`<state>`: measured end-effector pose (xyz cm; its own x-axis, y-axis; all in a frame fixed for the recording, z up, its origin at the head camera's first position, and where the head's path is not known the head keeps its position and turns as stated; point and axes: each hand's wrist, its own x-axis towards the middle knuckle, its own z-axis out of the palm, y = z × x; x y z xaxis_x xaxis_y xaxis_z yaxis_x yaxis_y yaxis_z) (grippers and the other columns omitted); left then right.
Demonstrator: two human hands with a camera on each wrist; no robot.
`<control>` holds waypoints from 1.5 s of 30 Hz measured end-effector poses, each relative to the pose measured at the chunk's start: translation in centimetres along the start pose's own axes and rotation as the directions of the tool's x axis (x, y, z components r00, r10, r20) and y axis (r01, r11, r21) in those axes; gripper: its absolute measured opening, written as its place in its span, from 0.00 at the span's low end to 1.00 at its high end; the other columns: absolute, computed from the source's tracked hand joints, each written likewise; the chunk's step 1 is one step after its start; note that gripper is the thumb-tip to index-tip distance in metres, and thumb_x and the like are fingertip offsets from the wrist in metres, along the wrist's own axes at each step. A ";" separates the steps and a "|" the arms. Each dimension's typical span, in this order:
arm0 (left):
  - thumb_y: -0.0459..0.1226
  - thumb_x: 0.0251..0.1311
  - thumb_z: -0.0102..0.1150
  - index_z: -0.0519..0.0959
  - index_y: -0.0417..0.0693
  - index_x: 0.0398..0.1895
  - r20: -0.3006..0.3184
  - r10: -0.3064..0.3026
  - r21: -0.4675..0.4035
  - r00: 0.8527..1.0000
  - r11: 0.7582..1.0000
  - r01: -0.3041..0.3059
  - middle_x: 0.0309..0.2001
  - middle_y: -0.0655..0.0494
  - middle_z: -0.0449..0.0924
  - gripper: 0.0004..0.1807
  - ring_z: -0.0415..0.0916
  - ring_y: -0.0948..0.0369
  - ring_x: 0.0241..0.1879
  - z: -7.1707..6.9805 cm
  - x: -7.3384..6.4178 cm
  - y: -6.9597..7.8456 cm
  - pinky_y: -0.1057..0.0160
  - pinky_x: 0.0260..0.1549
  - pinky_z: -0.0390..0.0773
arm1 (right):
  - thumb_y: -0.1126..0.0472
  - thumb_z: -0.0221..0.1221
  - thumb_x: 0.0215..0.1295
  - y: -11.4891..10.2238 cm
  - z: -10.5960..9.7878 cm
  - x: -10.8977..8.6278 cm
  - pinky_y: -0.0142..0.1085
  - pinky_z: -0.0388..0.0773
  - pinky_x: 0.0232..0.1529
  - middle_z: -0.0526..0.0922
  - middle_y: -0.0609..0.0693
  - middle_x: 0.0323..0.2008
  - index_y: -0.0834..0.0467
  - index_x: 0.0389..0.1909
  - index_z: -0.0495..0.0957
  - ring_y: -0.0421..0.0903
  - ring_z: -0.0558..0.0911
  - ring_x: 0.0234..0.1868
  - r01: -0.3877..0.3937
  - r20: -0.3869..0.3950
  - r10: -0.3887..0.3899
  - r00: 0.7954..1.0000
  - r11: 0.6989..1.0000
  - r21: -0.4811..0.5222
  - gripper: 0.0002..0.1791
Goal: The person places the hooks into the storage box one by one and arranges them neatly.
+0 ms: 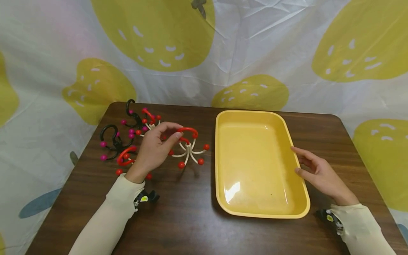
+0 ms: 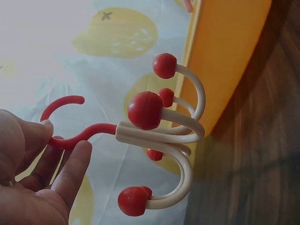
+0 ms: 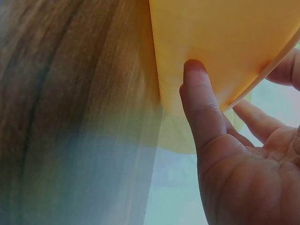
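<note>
My left hand (image 1: 156,147) pinches the red hook of a hook hanger (image 1: 188,148) between thumb and fingers. The hanger has several curved cream arms tipped with red balls. In the left wrist view this hook hanger (image 2: 154,133) appears sideways, its arms off the table. To its right lies a shallow yellow tray (image 1: 255,215) with nothing in it. My right hand (image 1: 320,177) touches the tray's right side, thumb and index fingertip at the rim. In the right wrist view, a fairly straight finger (image 3: 204,105) rests against the tray's outer wall.
Left of my left hand lie two black hook hangers (image 1: 117,144) with magenta balls. Two more red-and-cream hangers (image 1: 125,156) are nearby, partly hidden by the hand. All rest on a dark wooden table (image 1: 178,219). A fruit-patterned curtain (image 1: 191,85) stands behind the table.
</note>
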<state>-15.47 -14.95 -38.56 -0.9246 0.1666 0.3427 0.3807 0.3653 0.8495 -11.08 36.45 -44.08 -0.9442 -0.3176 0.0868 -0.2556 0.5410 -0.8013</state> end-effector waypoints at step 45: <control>0.32 0.72 0.65 0.84 0.39 0.54 0.142 0.063 -0.279 0.988 0.960 -0.021 0.47 0.43 0.88 0.11 0.89 0.43 0.44 7.3 6.9 3.1 0.60 0.43 0.90 | 0.73 0.60 0.73 0.0 0.1 -0.4 0.21 0.82 0.50 0.78 0.39 0.64 0.63 0.80 0.62 0.27 0.80 0.59 0.039 -0.004 -0.039 0.999 0.998 0.047 0.36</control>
<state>-20.56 -6.01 -36.46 -0.8871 0.3174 0.3352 0.3804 0.0913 0.9203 -10.64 36.51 -44.18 -0.9344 -0.3355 0.1198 -0.2820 0.4912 -0.8241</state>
